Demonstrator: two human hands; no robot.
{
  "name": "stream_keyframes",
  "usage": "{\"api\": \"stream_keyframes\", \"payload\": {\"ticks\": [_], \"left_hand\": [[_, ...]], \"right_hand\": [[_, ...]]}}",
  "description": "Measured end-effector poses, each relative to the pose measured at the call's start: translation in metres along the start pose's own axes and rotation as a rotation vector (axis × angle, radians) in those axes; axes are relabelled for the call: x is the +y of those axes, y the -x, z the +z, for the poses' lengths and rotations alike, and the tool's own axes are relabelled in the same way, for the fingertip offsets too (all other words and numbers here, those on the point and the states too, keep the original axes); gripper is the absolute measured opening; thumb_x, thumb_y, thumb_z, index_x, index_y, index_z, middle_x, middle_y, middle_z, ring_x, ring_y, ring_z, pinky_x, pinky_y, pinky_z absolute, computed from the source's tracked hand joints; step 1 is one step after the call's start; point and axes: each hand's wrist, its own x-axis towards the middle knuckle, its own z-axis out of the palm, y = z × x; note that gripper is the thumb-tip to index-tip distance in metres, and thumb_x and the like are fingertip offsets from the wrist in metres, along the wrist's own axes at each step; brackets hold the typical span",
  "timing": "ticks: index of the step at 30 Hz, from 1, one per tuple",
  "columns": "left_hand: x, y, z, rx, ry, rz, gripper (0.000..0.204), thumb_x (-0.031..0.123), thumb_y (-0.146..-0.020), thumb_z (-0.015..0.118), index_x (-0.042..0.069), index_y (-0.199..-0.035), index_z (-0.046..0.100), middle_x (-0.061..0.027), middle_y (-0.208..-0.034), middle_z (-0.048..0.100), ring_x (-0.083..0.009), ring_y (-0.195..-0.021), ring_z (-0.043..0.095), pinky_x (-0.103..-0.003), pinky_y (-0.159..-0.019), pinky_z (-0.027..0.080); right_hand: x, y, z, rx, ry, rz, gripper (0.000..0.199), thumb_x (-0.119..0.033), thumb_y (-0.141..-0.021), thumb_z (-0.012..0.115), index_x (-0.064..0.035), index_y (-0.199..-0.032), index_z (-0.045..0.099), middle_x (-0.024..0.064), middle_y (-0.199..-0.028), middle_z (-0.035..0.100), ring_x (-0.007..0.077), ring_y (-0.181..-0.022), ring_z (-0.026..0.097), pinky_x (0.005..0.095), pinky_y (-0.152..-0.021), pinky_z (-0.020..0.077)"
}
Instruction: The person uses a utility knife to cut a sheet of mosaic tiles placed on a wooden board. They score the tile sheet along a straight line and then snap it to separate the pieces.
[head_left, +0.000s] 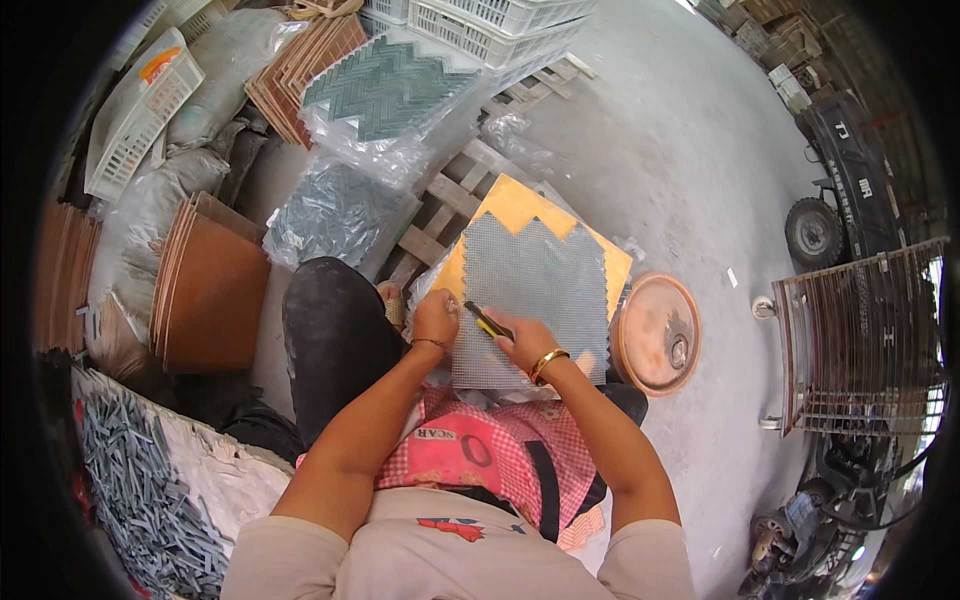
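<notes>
A grey tile sheet (540, 285) with mesh over its face and zigzag edges lies in front of me on a yellow-orange board (512, 194). My right hand (528, 345) is wrapped round a black and yellow utility knife (489, 323), whose front end points up and left at the sheet's left side. Beside that tip, my left hand (437, 317) is closed in a pinch at the sheet's left edge. What lies between its fingertips is too small to make out.
A round brown basin (650, 325) stands right of the board. Ahead are herringbone tile sheets (390, 88), a wooden pallet (455, 192) and white crates (490, 42). Brown boards (215, 290) lean at left, above loose tile strips (150, 490). A metal rack (850, 340) and a vehicle stand at right.
</notes>
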Motion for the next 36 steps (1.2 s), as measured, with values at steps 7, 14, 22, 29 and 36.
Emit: {"api": "stream_keyframes", "payload": {"ticks": [7, 14, 22, 29, 36], "left_hand": [[-0.005, -0.001, -0.001, 0.001, 0.055, 0.023, 0.011, 0.006, -0.069, 0.065, 0.002, -0.076, 0.057, -0.0168, -0.076, 0.059, -0.0341, -0.074, 0.057, -0.038, -0.067, 0.044], [-0.007, -0.002, 0.0, -0.026, 0.089, 0.042, 0.011, 0.008, -0.071, 0.065, 0.002, -0.075, 0.057, -0.0167, -0.076, 0.059, -0.0322, -0.074, 0.059, -0.036, -0.066, 0.045], [-0.008, -0.003, -0.008, -0.052, 0.119, 0.128, 0.01, 0.008, -0.068, 0.062, 0.003, -0.073, 0.055, -0.0156, -0.074, 0.055, -0.0337, -0.072, 0.055, -0.039, -0.066, 0.044], [0.009, 0.011, -0.014, -0.099, -0.044, 0.181, 0.01, 0.006, -0.07, 0.06, 0.003, -0.071, 0.051, -0.0162, -0.074, 0.052, -0.0352, -0.073, 0.053, -0.042, -0.067, 0.043], [0.005, 0.019, -0.001, 0.039, -0.059, 0.03, 0.016, 0.002, -0.068, 0.063, 0.002, -0.078, 0.051, -0.0156, -0.07, 0.053, -0.034, -0.07, 0.053, -0.041, -0.062, 0.042]], "right_hand": [[0.011, 0.006, 0.016, 0.033, -0.187, 0.022, 0.049, -0.008, -0.081, 0.054, -0.0174, -0.129, 0.046, 0.0107, -0.075, 0.063, 0.0133, -0.047, 0.054, 0.0268, -0.049, 0.0464], [0.013, 0.007, 0.036, 0.134, -0.239, -0.03, 0.05, -0.011, -0.078, 0.057, -0.0184, -0.127, 0.048, 0.0148, -0.087, 0.064, 0.018, -0.053, 0.058, 0.0297, -0.059, 0.0487], [-0.011, 0.015, 0.024, 0.081, -0.444, 0.156, 0.049, -0.011, -0.079, 0.057, -0.0204, -0.126, 0.048, 0.0172, -0.083, 0.064, 0.0205, -0.055, 0.061, 0.0324, -0.056, 0.0505], [0.025, 0.016, 0.027, 0.307, -0.037, -0.085, 0.052, -0.014, -0.079, 0.058, -0.0238, -0.128, 0.045, 0.0187, -0.094, 0.063, 0.0288, -0.062, 0.062, 0.0383, -0.066, 0.0499], [0.017, 0.006, 0.021, 0.171, 0.227, -0.224, 0.047, -0.014, -0.081, 0.052, -0.0252, -0.126, 0.044, 0.0168, -0.079, 0.062, 0.0351, -0.07, 0.059, 0.0437, -0.063, 0.0475]]}}
